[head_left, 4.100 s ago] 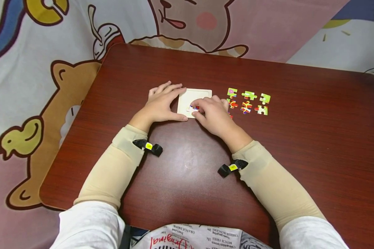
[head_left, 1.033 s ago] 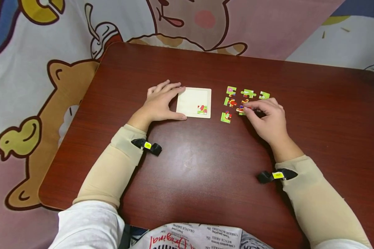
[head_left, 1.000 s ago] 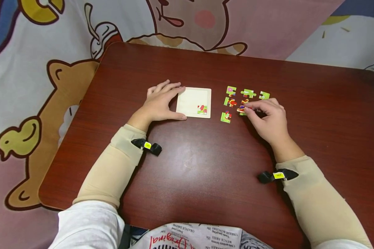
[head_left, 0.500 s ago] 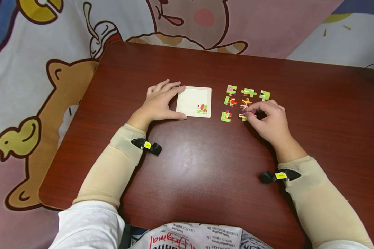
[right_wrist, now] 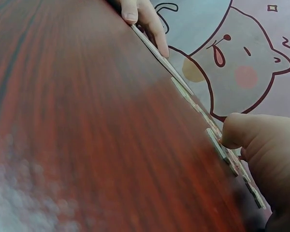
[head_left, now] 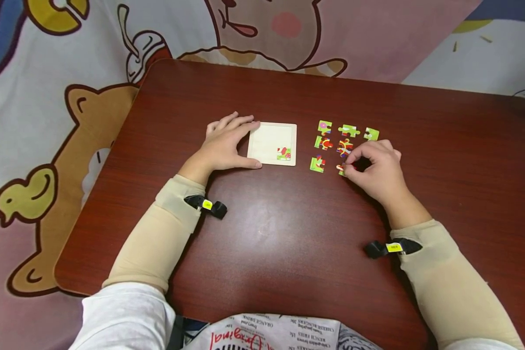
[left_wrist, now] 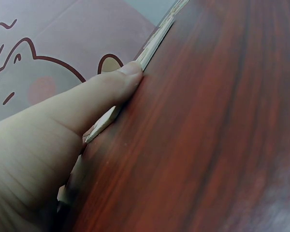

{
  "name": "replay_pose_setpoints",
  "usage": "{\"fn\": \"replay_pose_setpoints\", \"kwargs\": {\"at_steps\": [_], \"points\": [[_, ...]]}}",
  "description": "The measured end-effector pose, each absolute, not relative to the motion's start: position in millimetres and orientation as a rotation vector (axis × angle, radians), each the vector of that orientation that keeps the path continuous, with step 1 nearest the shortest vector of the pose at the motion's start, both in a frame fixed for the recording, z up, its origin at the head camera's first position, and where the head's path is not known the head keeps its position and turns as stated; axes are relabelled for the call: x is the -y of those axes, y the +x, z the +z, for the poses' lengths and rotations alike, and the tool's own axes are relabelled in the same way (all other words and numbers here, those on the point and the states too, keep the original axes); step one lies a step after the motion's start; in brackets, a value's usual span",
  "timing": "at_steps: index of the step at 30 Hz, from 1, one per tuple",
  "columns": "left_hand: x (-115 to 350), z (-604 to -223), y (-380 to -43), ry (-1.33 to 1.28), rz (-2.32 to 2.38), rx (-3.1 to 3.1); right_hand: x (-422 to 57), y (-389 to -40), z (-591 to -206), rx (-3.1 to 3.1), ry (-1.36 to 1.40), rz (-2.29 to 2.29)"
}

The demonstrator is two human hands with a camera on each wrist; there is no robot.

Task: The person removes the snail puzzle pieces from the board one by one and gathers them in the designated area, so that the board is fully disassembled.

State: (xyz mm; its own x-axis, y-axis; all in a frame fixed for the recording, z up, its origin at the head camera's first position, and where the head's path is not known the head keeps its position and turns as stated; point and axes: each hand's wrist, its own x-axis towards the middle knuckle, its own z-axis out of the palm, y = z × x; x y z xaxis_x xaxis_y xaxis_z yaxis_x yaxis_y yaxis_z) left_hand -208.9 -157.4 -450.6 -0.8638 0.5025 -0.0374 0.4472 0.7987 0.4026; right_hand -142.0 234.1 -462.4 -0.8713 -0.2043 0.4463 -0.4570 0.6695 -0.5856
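Note:
A pale square puzzle tray (head_left: 269,136) lies on the table, with one red, green and white puzzle piece in its lower right corner. My left hand (head_left: 224,145) spans the tray's left side, straight thumb and index finger against the corners; in the left wrist view its thumb (left_wrist: 106,94) lies along the tray's edge. At the right, my right hand (head_left: 376,165) pinches a puzzle piece (head_left: 340,168) between thumb and index fingertips, low at the table. Most of that piece is hidden by the fingers.
Several loose pieces lie right of the tray: a pink-flowered piece (head_left: 325,127), a green piece (head_left: 349,130), a corner piece (head_left: 371,133), a red-and-orange piece (head_left: 344,147) and a lower-left piece (head_left: 317,164). A cartoon-printed cloth (head_left: 354,39) stands behind the table (head_left: 262,272).
My right hand has left the tray, where a piece now lies in the corner, and gone right to the loose pieces. The pinched piece has shifted slightly toward me. My left hand stays put.

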Motion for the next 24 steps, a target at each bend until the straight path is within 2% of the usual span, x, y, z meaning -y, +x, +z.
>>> {"fn": "replay_pose_setpoints", "kwargs": {"at_steps": [13, 24], "points": [[158, -451, -208, 0.758, 0.602, -2.842, -221, -150, -463, 2.395, 0.566, 1.033], [158, -453, -210, 0.763, 0.601, -2.848, -170, -158, -464, 2.410, 0.750, 1.039]]}}
